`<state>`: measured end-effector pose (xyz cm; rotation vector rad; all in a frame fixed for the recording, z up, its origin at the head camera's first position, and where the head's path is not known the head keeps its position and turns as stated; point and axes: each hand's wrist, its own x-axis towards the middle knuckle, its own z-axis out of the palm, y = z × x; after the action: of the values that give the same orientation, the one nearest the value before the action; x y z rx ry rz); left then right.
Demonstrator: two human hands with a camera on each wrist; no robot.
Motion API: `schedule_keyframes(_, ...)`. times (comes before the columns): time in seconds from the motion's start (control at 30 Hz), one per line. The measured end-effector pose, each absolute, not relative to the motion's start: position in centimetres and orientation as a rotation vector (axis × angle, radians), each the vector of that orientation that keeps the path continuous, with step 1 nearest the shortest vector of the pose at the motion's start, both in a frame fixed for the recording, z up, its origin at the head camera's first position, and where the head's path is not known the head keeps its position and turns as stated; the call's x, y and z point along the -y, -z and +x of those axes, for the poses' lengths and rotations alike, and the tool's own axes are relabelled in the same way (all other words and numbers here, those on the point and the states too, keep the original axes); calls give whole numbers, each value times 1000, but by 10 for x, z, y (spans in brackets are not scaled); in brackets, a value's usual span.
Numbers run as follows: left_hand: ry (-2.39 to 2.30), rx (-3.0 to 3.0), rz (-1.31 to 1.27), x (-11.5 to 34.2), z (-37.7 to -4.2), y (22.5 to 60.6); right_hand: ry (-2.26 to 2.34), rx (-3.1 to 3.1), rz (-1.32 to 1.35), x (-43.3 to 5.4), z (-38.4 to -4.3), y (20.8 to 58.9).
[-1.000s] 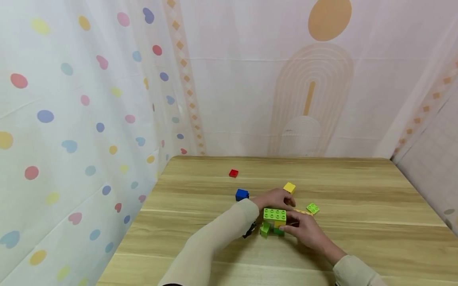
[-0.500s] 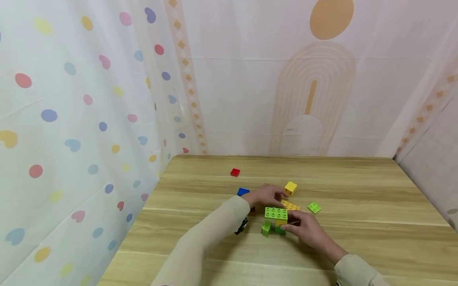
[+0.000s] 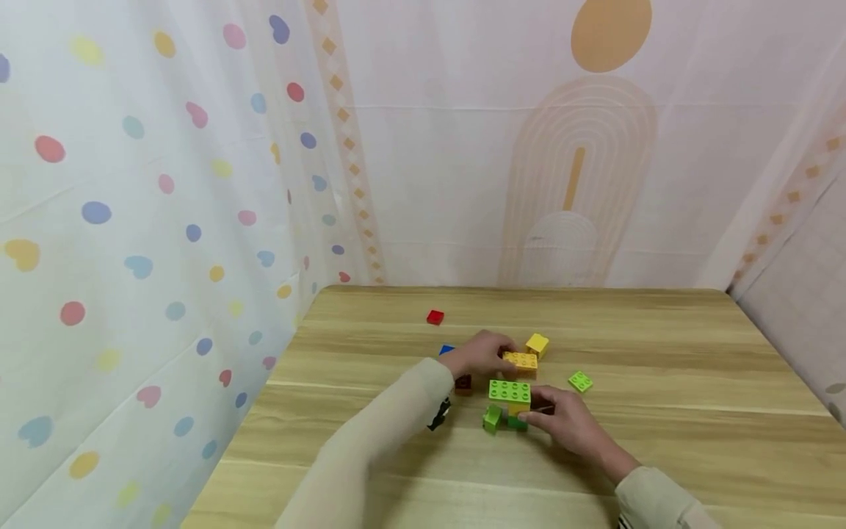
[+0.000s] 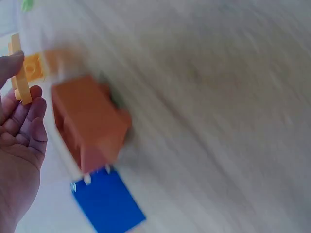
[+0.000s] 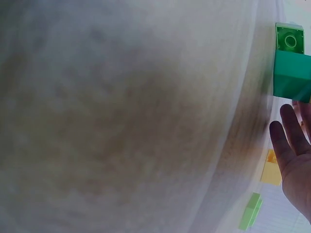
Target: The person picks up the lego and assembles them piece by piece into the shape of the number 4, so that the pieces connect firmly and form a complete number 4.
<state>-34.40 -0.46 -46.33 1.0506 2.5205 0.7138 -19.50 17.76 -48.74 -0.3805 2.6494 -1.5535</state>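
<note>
In the head view my left hand [image 3: 482,353] pinches a flat orange-yellow building plate [image 3: 521,362] with studs; the left wrist view shows this plate [image 4: 20,73] edge-on between thumb and fingers. My right hand [image 3: 565,422] grips the right side of a small stack of toy bricks. On top of the stack is a light green studded piece [image 3: 510,391], with a yellow brick [image 3: 521,408] beneath it and a darker green brick [image 5: 291,75] at the bottom. A small light green piece [image 3: 492,419] stands at the stack's left.
A yellow brick [image 3: 537,345] stands just behind the held plate. A light green plate [image 3: 580,381] lies to the right, a red piece [image 3: 435,317] farther back. Near the left forearm are a blue brick [image 4: 109,201], a brown brick [image 4: 87,121] and a black-and-white piece [image 3: 439,415].
My left hand has moved back and left from beside the stack, bringing the orange-yellow plate along from behind the stack. The right hand stays at the stack.
</note>
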Motion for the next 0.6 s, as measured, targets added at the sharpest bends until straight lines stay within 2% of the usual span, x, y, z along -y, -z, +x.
schedule_keyframes(0.33, -928, -2620, 968, 43, -335, 433, 1502, -2711, -362, -179, -198, 484)
schedule_keyframes(0.6, -1042, -2542, 981, 70, -312, 418, 1498, -2684, -391, -181, -204, 483)
